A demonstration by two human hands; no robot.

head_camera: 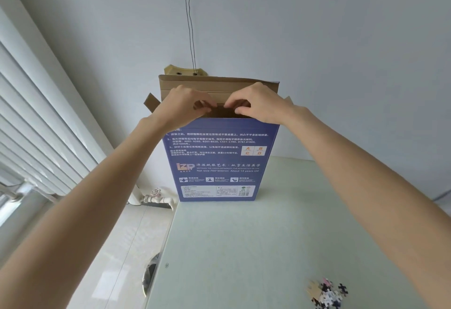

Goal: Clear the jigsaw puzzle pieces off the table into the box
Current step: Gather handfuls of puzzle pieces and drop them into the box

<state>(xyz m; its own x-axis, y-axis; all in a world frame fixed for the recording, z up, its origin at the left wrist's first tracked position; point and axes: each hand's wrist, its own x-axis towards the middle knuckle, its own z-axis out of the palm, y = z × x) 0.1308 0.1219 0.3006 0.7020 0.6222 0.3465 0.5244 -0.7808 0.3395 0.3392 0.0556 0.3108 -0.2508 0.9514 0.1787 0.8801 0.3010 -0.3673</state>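
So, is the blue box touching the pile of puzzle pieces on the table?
Apart. The head view shows the blue box standing upright at the table's far edge, with bare table between it and the puzzle pieces.

Both hands, left (188,102) and right (253,103), pinching upright blue box's (219,159) top flaps; puzzle pieces (325,293) on table (244,247).

Inside the upright box (219,162), nothing can be seen: the left hand (184,102) and the right hand (256,103) cover most of its open top, and their fingertips curl out of sight into the shadowed opening. The small print low on the box is too fine to read. The puzzle pieces (325,293) near the bottom edge are blurred, their count and pictures unclear. The bench (244,247) is cut off by the bottom and right edges.
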